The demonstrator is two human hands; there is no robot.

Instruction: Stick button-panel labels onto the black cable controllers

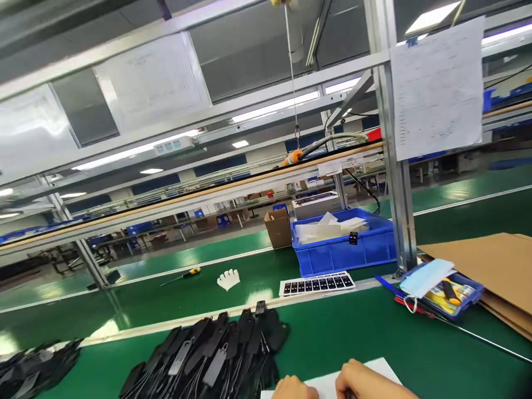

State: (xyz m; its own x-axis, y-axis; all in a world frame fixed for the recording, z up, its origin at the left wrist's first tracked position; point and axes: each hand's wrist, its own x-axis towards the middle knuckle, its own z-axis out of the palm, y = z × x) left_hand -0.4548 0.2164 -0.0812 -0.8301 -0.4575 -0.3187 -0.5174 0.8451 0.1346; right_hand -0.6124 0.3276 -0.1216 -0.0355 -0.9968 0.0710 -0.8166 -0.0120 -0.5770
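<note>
Fingers (349,372) curled, left hand (294,389) and right hand (368,382) touch white sheet (326,384).

Open lane: the bare green surface (332,327), lower right of centre in the frame, ahead of the right grip (363,381) and between the black heap and the tool tray. Obstructions: the black heap (208,354), lower left of centre, near the left grip (294,389); the tool tray (467,305) at right, with a thin rod (490,343) slanting to the right edge. The blue bin (347,255) and metal post (401,194) block forward passage right of centre. Left of them, space runs under the rail (208,194) (a screwdriver (194,271) lies there).
</note>
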